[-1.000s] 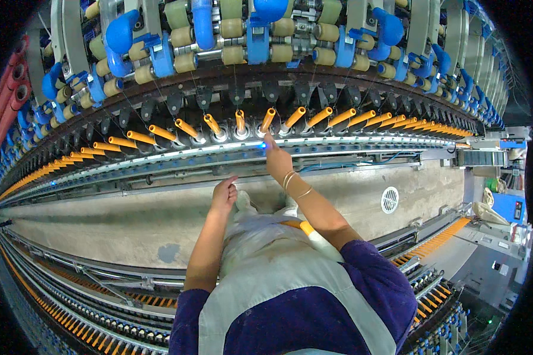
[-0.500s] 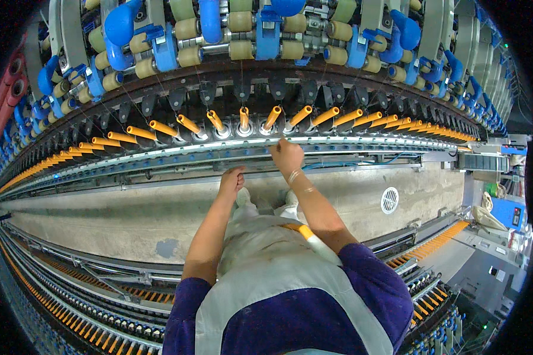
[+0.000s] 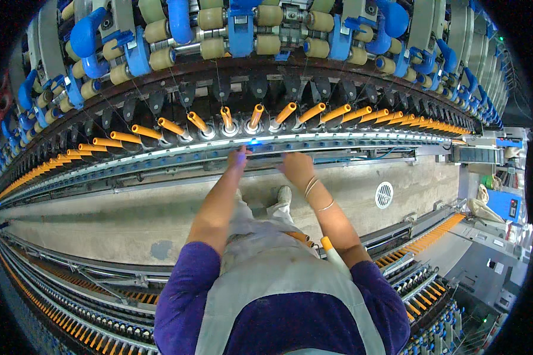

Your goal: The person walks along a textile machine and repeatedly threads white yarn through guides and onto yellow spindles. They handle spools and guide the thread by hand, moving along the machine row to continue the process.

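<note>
My left hand [image 3: 238, 158] is raised to the front rail [image 3: 207, 152] of a spinning frame, its fingers pinched together; anything between them is too small to make out. My right hand [image 3: 298, 168] hangs just below the rail, curled closed and blurred by motion, with its fingertips partly hidden. Beyond both hands runs a row of slim orange bobbins [image 3: 256, 117] on spindles, with fine threads rising from some of them. A blue light [image 3: 254, 141] glows on the rail between the hands and the bobbins. Orange-tipped tubes [image 3: 327, 243] stick out at my apron's waist.
Blue arms [image 3: 241, 35] and pale rollers [image 3: 212, 48] line the machine above the bobbins. Behind me stands another frame with orange bobbins [image 3: 89, 322]. The concrete aisle [image 3: 124, 207] has a round white drain grate [image 3: 384, 194]. A blue box [image 3: 503, 205] stands at the far right.
My right hand has drawn back from the bobbins, below the rail. My left hand has risen to the rail. The machine has shifted in view, and the blue light now shows near my hands.
</note>
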`<state>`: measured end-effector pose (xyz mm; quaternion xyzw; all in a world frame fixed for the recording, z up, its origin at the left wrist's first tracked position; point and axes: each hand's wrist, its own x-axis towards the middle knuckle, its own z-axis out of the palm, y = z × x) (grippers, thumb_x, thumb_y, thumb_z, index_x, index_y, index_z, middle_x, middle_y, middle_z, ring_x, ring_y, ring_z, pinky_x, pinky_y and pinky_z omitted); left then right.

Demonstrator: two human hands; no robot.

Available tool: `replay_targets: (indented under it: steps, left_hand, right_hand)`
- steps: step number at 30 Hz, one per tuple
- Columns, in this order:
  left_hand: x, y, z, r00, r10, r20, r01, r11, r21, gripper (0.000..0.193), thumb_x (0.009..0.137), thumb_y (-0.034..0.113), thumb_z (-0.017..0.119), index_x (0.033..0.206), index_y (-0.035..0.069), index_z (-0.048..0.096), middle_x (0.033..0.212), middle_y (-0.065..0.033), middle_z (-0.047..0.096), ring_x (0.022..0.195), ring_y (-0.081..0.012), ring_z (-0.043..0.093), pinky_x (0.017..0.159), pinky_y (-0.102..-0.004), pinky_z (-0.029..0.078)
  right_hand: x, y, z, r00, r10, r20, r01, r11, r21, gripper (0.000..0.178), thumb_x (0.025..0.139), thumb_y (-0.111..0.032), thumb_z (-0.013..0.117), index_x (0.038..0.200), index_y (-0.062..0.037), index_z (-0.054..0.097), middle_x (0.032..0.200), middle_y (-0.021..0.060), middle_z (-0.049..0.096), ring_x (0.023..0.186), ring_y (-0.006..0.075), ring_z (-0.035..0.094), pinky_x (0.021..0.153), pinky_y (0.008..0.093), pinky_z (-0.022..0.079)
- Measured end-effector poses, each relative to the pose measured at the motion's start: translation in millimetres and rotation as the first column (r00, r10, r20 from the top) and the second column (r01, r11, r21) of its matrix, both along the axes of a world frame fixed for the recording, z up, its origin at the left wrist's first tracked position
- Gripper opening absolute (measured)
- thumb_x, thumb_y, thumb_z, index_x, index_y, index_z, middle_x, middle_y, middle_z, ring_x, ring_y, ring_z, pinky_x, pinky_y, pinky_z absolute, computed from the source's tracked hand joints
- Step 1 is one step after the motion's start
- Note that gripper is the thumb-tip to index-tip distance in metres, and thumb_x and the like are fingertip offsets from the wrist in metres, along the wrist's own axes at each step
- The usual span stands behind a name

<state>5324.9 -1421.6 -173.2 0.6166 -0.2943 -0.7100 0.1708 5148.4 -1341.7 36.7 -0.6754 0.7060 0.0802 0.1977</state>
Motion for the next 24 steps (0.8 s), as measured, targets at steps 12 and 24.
replay_targets:
  steps: [12,24]
  left_hand:
    - [119,-11,101,0.612,0.632,-0.475,-0.509,0.775,0.374,0.014,0.087,0.011,0.063,0.096,0.001,0.065,0.076,-0.0006,0.061,0.064,-0.0091,0.051,0.053,-0.0209,0.038]
    - [-44,-5,278,0.888,0.355,-0.291,-0.457,0.75,-0.478,0.024,0.095,0.022,0.053,0.097,0.003,0.068,0.049,-0.0001,0.049,0.039,-0.0067,0.042,0.037,-0.0231,0.031]
  right_hand:
    - [54,-64,-99,0.86,-0.447,0.245,0.508,0.712,-0.484,0.022,0.08,-0.029,0.068,0.074,-0.0083,0.068,0.069,0.0127,0.063,0.063,0.0317,0.062,0.057,0.0398,0.049]
    - [-6,2,-26,0.754,0.053,0.655,0.412,0.739,-0.534,0.016,0.088,-0.009,0.06,0.1,-0.0011,0.067,0.086,0.0136,0.069,0.066,0.0216,0.067,0.058,0.0293,0.052]
